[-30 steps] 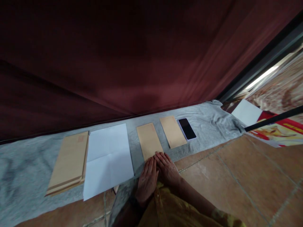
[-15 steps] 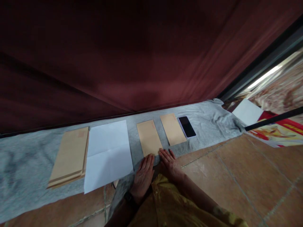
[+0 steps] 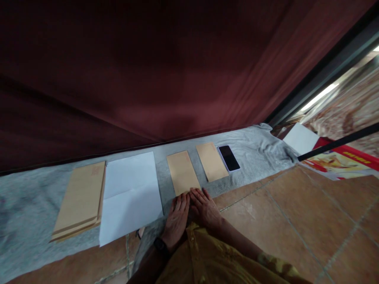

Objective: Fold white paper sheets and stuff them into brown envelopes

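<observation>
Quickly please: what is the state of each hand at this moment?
Left hand: open, flat, fingertips at the near edge of the middle envelope.
Right hand: open, flat, at the same edge, holding nothing.

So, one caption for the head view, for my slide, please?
Left hand and right hand lie flat at the near end of a brown paper envelope on grey cloth.

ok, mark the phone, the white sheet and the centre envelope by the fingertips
phone (image 3: 229, 157), head view, middle of its dark screen.
white sheet (image 3: 130, 197), head view, middle, by the fold line.
centre envelope (image 3: 181, 171), head view, its bare middle.
</observation>
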Action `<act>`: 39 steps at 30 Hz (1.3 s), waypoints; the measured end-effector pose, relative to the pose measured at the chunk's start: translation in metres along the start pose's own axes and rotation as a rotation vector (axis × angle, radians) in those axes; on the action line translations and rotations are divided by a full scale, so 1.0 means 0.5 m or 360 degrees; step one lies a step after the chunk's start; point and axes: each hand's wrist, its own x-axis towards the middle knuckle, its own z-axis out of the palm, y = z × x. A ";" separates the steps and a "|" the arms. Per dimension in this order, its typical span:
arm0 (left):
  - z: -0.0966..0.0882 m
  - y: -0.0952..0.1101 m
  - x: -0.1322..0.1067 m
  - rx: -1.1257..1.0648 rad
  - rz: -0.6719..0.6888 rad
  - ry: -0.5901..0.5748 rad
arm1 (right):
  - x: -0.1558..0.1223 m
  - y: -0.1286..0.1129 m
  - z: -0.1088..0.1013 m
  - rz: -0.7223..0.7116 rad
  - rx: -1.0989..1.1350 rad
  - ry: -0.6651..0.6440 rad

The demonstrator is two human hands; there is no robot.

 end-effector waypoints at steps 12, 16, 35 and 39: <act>0.035 -0.010 -0.019 -0.0006 0.0014 0.0141 | -0.010 0.033 -0.013 0.0137 0.0009 0.0098; 0.054 -0.014 -0.035 -0.0056 -0.0028 0.0293 | -0.015 0.042 -0.017 0.0159 -0.0005 0.0114; -0.015 -0.010 -0.013 0.0044 0.0032 0.0126 | 0.061 0.043 -0.003 0.0783 0.0676 0.0460; -0.025 -0.001 -0.012 -0.0022 -0.0018 0.0143 | 0.069 0.039 -0.002 0.1021 0.1130 0.0461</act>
